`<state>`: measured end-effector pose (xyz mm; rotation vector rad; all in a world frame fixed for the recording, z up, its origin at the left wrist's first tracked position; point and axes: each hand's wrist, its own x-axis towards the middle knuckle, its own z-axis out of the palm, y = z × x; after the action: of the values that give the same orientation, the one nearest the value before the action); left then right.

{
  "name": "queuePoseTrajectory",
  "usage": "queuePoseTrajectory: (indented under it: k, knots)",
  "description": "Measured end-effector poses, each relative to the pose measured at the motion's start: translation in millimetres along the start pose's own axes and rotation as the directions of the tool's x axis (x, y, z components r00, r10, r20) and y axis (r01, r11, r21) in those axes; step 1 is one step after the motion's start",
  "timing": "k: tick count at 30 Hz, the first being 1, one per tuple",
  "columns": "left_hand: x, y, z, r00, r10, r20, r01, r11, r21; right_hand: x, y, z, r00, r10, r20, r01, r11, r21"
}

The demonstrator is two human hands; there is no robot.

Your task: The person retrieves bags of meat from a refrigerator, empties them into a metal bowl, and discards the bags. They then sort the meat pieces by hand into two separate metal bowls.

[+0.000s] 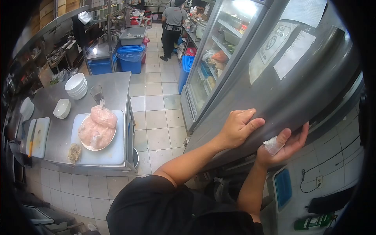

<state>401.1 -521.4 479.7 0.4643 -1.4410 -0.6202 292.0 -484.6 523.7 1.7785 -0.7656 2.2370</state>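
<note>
My left hand [241, 127] rests against a large grey metal refrigerator [282, 94], with its thumb apart from the fingers. Just to the right, my right hand [282, 147] is at the lower edge of the same metal surface, fingers stretched out and touching it. A white wrapping [273, 145] covers the base of the right thumb. Nothing loose shows in either hand. Sheets of paper [294, 53] are stuck on the grey front above my hands. Part of my left fingers is hidden by the angle.
On the steel table [113, 84] at left, bagged pale pink meat [102, 117] sits in a white bowl on a cutting board [118, 150]. Stacked bowls [76, 86] stand behind. A glass-door fridge [219, 51] adjoins. A person [174, 23] stands down the aisle; a fire extinguisher [313, 222] lies lower right.
</note>
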Motion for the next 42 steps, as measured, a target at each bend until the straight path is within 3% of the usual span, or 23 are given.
queuePoseTrajectory:
  k: [7, 28, 34, 42]
  knots:
    - [-0.7, -2.5, -5.4, 0.998, 0.055, -0.032, -0.054, 0.998, 0.024, -4.7, 0.4, 6.4, 1.0, 0.001, -0.02, -0.001, 1.0, 0.009]
    - [-1.1, 3.6, -0.2, 0.996, 0.035, -0.081, -0.034, 0.999, 0.008, -11.3, 10.2, -0.6, 0.999, -0.022, -0.034, 0.022, 1.0, 0.005]
    - [-4.5, -3.8, -3.4, 1.0, 0.001, 0.016, -0.002, 0.999, 0.033, -10.9, 10.8, -3.4, 0.999, -0.036, -0.028, 0.035, 0.999, -0.031]
    - [-4.5, -3.1, 2.5, 0.999, 0.008, -0.04, -0.009, 1.0, -0.021, -11.3, 10.8, -3.6, 0.998, -0.044, -0.04, 0.043, 0.999, -0.019]
